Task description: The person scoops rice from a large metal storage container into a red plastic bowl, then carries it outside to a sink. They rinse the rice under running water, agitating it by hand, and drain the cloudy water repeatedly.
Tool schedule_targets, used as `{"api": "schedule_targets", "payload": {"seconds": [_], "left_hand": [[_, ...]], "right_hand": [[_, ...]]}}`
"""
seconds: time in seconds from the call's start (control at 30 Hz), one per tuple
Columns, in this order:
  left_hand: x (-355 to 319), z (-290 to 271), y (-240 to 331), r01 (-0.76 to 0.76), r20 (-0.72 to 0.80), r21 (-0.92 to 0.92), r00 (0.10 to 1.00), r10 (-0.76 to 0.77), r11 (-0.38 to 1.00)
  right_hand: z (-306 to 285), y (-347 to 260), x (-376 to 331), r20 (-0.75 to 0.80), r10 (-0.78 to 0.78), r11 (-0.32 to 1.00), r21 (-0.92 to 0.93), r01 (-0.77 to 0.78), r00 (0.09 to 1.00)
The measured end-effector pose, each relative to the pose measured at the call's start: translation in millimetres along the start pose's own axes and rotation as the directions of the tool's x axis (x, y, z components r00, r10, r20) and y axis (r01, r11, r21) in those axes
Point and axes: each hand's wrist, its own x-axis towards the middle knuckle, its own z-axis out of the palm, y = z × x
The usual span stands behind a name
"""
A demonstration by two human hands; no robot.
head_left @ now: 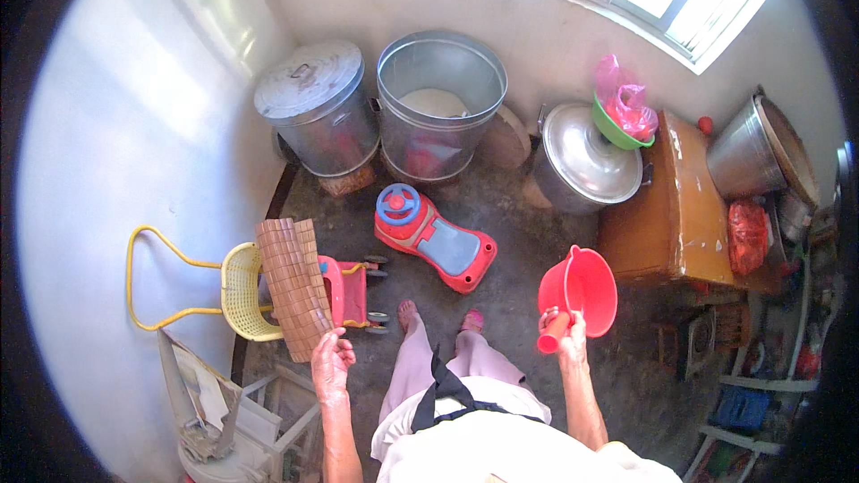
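Note:
My left hand (pixel 331 360) grips the lower end of a brown mat of small wooden tiles (pixel 293 284), held up over a small tricycle. My right hand (pixel 566 333) is closed around the handle of a red plastic jug (pixel 582 291), whose open mouth faces up and away from me. Straight ahead stands an open round metal bin (pixel 440 103) with pale contents inside. My feet (pixel 438 315) stand on the dark floor just behind a red and blue ride-on toy car (pixel 435 238).
A lidded metal bin (pixel 315 105) stands left of the open one. A big lidded pot (pixel 586 159), a green bowl with a pink bag (pixel 624 112), a wooden box (pixel 673 206) and a tilted metal bucket (pixel 756 148) sit at right. The yellow-basket tricycle (pixel 246 291) is at left.

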Motion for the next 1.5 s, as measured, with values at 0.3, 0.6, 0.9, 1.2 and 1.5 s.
{"api": "schedule_targets", "payload": {"seconds": [0.3, 0.6, 0.9, 1.2, 1.5], "left_hand": [[77.3, -48.6, 64.3, -0.027, -0.02, -0.092, 0.999, 0.025, 0.995], [130.4, -50.0, 122.2, -0.107, 0.101, -0.203, 0.986, 0.13, 0.973], [154.7, -53.7, 117.0, -0.036, 0.105, -0.14, 0.993, 0.051, 0.99], [172.4, -21.7, 115.1, 0.011, 0.238, -0.124, 0.971, 0.019, 0.992], [181.5, -27.9, 112.8, 0.089, 0.234, -0.09, 0.97, -0.066, 0.992]], "right_hand": [[15.0, 73.5, 15.4, 0.009, 0.007, 0.998, 0.063, -0.008, 1.0], [49.7, 110.6, 22.3, -0.048, -0.016, 0.997, 0.069, 0.019, 0.999], [52.0, 123.4, 23.5, -0.02, -0.002, 0.996, 0.085, 0.004, 1.0], [52.9, 131.7, 31.2, -0.152, -0.07, 0.986, 0.137, 0.091, 0.986], [57.3, 139.8, 34.8, -0.121, -0.066, 0.977, 0.192, 0.089, 0.99]]}}
